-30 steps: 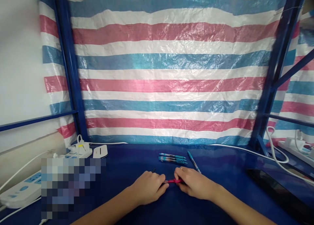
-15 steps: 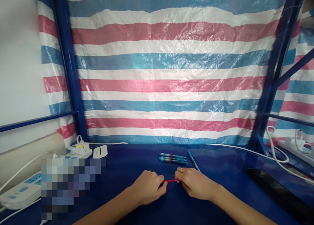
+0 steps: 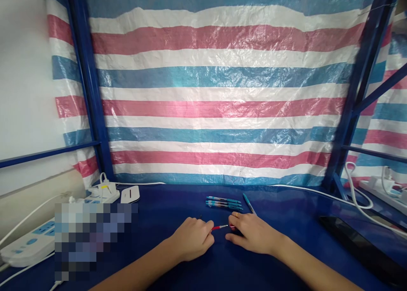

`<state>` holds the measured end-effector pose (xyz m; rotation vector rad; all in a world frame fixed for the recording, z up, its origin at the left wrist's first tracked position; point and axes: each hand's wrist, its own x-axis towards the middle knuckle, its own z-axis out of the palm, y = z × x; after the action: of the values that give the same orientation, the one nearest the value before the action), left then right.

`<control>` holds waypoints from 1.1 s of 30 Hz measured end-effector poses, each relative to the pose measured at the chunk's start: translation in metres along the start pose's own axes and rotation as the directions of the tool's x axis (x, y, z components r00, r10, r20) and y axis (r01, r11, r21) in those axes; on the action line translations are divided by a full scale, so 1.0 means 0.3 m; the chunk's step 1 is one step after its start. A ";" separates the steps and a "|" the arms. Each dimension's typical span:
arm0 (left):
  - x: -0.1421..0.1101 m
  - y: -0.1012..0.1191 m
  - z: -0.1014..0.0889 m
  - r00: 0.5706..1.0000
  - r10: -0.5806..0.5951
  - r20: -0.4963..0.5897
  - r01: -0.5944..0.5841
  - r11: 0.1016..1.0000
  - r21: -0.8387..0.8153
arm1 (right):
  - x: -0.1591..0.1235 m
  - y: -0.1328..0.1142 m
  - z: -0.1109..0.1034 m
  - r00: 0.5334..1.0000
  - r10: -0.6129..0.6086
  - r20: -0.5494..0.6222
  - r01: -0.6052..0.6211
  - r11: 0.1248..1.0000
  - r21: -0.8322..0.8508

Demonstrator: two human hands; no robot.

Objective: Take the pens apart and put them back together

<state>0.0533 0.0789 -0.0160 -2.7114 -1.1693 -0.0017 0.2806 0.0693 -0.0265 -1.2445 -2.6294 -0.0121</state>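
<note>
My left hand (image 3: 193,239) is closed around a red pen (image 3: 217,228), whose slim silvery tip points right toward my other hand. Most of the pen is hidden in the fist. My right hand (image 3: 254,235), with a ring on one finger, pinches a small red pen part (image 3: 232,226), mostly covered by the fingers. A narrow gap seems to separate the tip from this part. Just beyond my right hand lie several blue pens (image 3: 224,199) side by side. Another blue pen (image 3: 248,203) lies slanted, its lower end near my right knuckles.
On the blue table (image 3: 165,210), a white box-like device (image 3: 130,194) and a power strip (image 3: 30,240) with cables stand at left. A black flat object (image 3: 359,244) lies at right, near a white cable (image 3: 354,193). A striped sheet (image 3: 216,109) hangs behind.
The red pen has come apart between my hands: its silvery tip now shows, and the red part in my right hand is separate. My right thumb has spread a little lower.
</note>
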 end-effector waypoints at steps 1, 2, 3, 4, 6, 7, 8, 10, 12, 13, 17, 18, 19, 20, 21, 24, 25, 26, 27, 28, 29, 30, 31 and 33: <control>0.000 0.000 -0.001 1.000 -0.001 0.001 0.001 1.000 -0.003 | -0.001 -0.002 -0.003 1.000 -0.005 0.001 0.005 1.000 -0.002; 0.000 0.000 -0.002 1.000 -0.002 0.002 0.002 1.000 -0.006 | -0.003 -0.003 -0.006 1.000 -0.017 0.007 0.017 1.000 -0.006; 0.000 0.000 -0.002 1.000 -0.001 0.002 0.001 1.000 -0.007 | -0.004 -0.005 -0.010 0.999 -0.032 0.014 0.032 0.999 -0.010; 0.001 -0.001 -0.001 1.000 0.000 0.003 0.000 1.000 -0.005 | -0.004 -0.006 -0.015 0.999 -0.047 0.021 0.047 0.999 -0.013; 0.001 -0.002 0.002 1.000 0.003 0.003 -0.003 1.000 -0.004 | -0.005 -0.007 -0.022 0.998 -0.060 0.024 0.061 0.998 -0.009; 0.002 -0.002 0.004 1.000 0.004 0.001 -0.004 1.000 -0.004 | -0.005 -0.006 -0.025 0.998 -0.057 0.022 0.057 0.998 -0.003; 0.002 -0.003 0.006 1.000 0.003 0.000 -0.003 1.000 -0.004 | -0.005 -0.004 -0.026 0.998 -0.051 0.022 0.050 0.999 0.005; 0.002 -0.004 0.008 1.000 -0.003 0.002 0.003 1.000 0.001 | -0.006 0.004 -0.024 0.999 -0.045 0.026 0.044 0.999 0.024; 0.002 -0.005 0.009 1.000 -0.005 0.007 0.005 1.000 0.010 | -0.008 0.017 -0.018 0.999 -0.046 0.023 0.045 0.998 0.051; 0.003 -0.005 0.008 1.000 -0.005 0.010 0.005 1.000 0.014 | -0.009 0.025 -0.015 0.999 -0.042 0.017 0.040 0.996 0.074; 0.002 -0.006 0.005 1.000 -0.010 0.017 0.010 1.000 0.008 | -0.009 0.052 -0.013 1.000 -0.001 -0.002 0.002 0.978 0.208; 0.002 -0.006 0.004 1.000 -0.013 0.019 0.013 1.000 0.002 | -0.008 0.057 -0.015 1.000 -0.001 -0.007 0.003 0.971 0.240; 0.002 -0.006 0.003 1.000 -0.015 0.023 0.015 1.000 -0.004 | -0.007 0.061 -0.018 1.000 -0.006 -0.013 0.010 0.964 0.267; 0.002 -0.006 0.003 1.000 -0.015 0.026 0.015 1.000 -0.006 | -0.005 0.064 -0.020 1.000 -0.013 -0.017 0.017 0.957 0.289; 0.003 -0.006 0.003 0.999 -0.015 0.029 0.015 1.000 -0.005 | -0.004 0.066 -0.022 1.000 -0.016 -0.019 0.022 0.952 0.304; 0.004 -0.007 0.003 1.000 -0.015 0.024 0.015 1.000 0.008 | -0.003 0.066 -0.024 1.000 0.004 -0.003 -0.003 0.954 0.299; 0.004 -0.008 0.003 1.000 -0.015 0.020 0.014 1.000 0.013 | -0.004 0.064 -0.024 1.000 0.015 0.006 -0.016 0.958 0.285; 0.003 -0.009 0.002 1.000 -0.012 0.017 0.011 1.000 0.015 | -0.006 0.062 -0.023 1.000 0.023 0.014 -0.026 0.963 0.270; 0.002 -0.010 0.000 1.000 -0.002 0.014 0.002 1.000 0.016 | -0.008 0.060 -0.022 1.000 0.026 0.015 -0.030 0.966 0.255; -0.001 -0.010 -0.002 1.000 0.017 0.010 -0.017 1.000 0.015 | -0.010 0.057 -0.021 1.000 0.024 0.011 -0.026 0.970 0.242; -0.003 -0.010 -0.005 0.999 0.046 0.005 -0.046 0.999 0.010 | -0.012 0.055 -0.021 1.000 0.020 0.002 -0.020 0.973 0.230; -0.007 -0.009 -0.009 0.997 0.082 -0.002 -0.082 0.997 0.003 | -0.013 0.052 -0.021 1.000 0.017 -0.007 -0.015 0.975 0.222; -0.010 -0.007 -0.011 0.992 0.123 -0.010 -0.123 0.992 -0.007 | -0.014 0.050 -0.022 1.000 0.016 -0.014 -0.013 0.976 0.216; -0.016 0.000 -0.014 0.980 0.199 -0.030 -0.200 0.979 -0.027 | -0.014 0.046 -0.025 1.000 0.018 -0.019 -0.014 0.978 0.208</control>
<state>0.0504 0.0747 -0.0122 -2.8334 -0.8920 -0.0286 0.2953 0.0741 -0.0215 -1.1868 -2.5260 0.2456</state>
